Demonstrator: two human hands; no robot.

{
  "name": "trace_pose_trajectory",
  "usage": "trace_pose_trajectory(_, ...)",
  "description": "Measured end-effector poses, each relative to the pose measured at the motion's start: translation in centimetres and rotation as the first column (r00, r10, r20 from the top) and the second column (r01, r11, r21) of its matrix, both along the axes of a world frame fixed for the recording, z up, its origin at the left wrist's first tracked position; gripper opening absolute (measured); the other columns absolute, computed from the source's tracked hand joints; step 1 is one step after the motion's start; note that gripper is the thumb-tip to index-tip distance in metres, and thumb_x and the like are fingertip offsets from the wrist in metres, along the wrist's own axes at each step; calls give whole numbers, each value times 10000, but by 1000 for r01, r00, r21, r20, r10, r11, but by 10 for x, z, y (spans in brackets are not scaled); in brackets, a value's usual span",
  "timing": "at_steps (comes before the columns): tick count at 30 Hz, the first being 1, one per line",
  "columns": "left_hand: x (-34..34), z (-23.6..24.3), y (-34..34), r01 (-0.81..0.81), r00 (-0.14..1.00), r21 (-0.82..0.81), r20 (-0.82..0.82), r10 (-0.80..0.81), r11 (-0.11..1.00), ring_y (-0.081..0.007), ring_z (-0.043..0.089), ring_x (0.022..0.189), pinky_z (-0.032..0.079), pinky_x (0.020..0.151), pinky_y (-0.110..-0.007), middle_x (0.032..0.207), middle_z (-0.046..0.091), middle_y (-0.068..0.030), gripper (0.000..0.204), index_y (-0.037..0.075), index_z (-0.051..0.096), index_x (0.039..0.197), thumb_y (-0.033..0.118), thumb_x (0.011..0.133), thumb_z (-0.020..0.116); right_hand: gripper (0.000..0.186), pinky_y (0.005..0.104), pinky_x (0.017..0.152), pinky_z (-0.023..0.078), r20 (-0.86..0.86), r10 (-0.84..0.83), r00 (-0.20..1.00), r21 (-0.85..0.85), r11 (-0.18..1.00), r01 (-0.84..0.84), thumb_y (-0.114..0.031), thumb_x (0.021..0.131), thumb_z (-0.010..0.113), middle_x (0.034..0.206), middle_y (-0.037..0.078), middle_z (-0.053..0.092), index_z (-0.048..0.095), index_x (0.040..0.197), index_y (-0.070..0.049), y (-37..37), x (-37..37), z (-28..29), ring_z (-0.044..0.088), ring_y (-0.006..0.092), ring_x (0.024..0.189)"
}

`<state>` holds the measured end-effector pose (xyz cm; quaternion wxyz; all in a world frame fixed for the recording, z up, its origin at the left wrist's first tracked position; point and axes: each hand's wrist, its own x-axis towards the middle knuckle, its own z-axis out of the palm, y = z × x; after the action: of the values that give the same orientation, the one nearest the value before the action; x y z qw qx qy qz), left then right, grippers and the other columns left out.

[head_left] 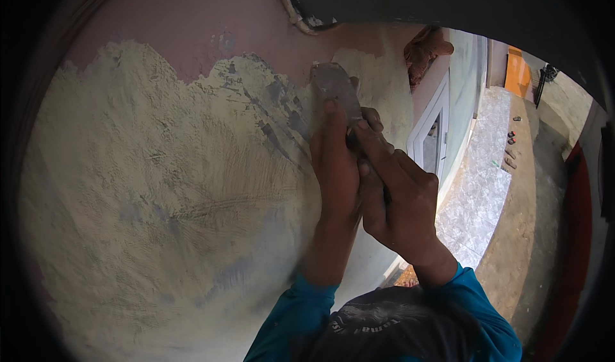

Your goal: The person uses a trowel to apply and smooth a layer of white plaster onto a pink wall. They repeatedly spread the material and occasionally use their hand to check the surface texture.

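Left grip [336,166] is folded around the lower part of a broad putty knife [338,83], one digit pressed along its blade; right grip [403,192] closes over the handle from the right, touching the left, its fingers hiding most of that handle. Beyond both grips, the blade juts toward the upper edge of the wall [154,16], over the border where pink gives way to pale, rough filler [160,170]. Whether blade and wall touch, I cannot tell.
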<state>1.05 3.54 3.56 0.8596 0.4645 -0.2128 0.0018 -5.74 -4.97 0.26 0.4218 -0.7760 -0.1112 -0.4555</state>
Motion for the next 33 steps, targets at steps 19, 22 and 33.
trace_pose_trajectory(19,5,-2,0,-185,979,179,123,165,966,-60,544,582,432,510,-237,880,681,-51,471,11,659,1263,452,1210,503,495,410,724,630,-37,18,999,55,998,-16,-37,1023,611,1202,246,815,672,1513,2,2,7,-2,811,339,857)
trace_pose_trajectory(22,2,-1,-1,-64,996,-4,-58,64,998,-56,540,565,405,489,-234,872,679,-48,462,12,656,1189,445,1213,497,493,412,719,631,84,25,996,20,999,-26,-32,1021,611,1171,237,817,675,1509,0,3,9,-2,805,334,844)
trace_pose_trajectory(33,1,1,0,-48,999,22,21,48,999,-54,527,555,397,477,-225,908,686,-55,529,11,624,1469,450,1220,466,515,409,709,627,64,0,998,-23,1000,2,-30,1019,600,1154,233,815,654,1530,-6,1,5,-4,794,340,843)
